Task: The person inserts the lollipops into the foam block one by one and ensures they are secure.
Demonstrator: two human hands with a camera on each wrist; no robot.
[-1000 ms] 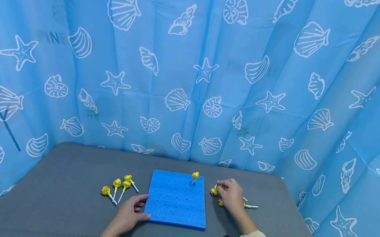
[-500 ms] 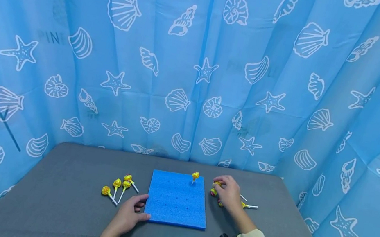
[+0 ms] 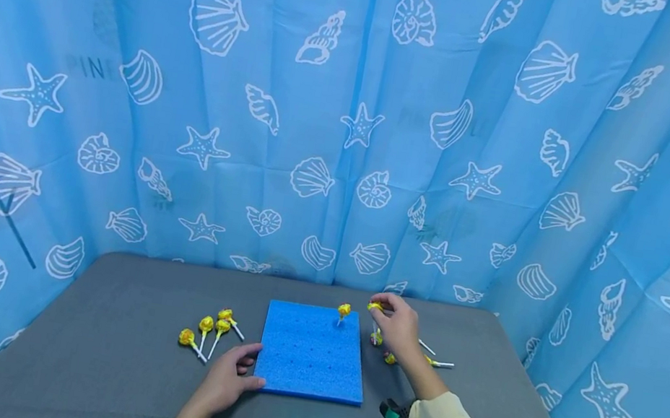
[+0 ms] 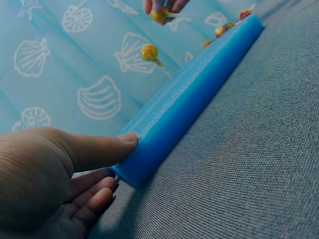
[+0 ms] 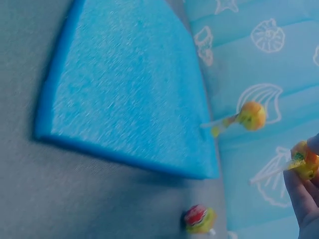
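Observation:
A blue foam board point(image 3: 311, 377) with small holes lies on the table. My left hand point(image 3: 225, 380) rests at its near left corner, thumb on the top edge and the other fingers loosely bent beside it. One yellow-wrapped lollipop point(image 3: 344, 310) stands upright in the board near its far right corner. Beyond the board's right edge, my right hand point(image 3: 400, 327) pinches another lollipop point(image 5: 301, 158) by its wrapped head. The held lollipop's stick points downward in the head view, above the table and apart from the board.
Several lollipops point(image 3: 222, 326) lie left of the board. More lollipops point(image 3: 377, 338) lie to the right, partly hidden under my right hand and wrist. A black wrist device point(image 3: 393, 412) hangs at the right sleeve. A blue shell-print curtain point(image 3: 333, 223) stands behind the grey table point(image 3: 136, 382).
My right hand has lifted a lollipop from the right-hand group and moved slightly up and left, toward the board. My left hand and the board have stayed in place.

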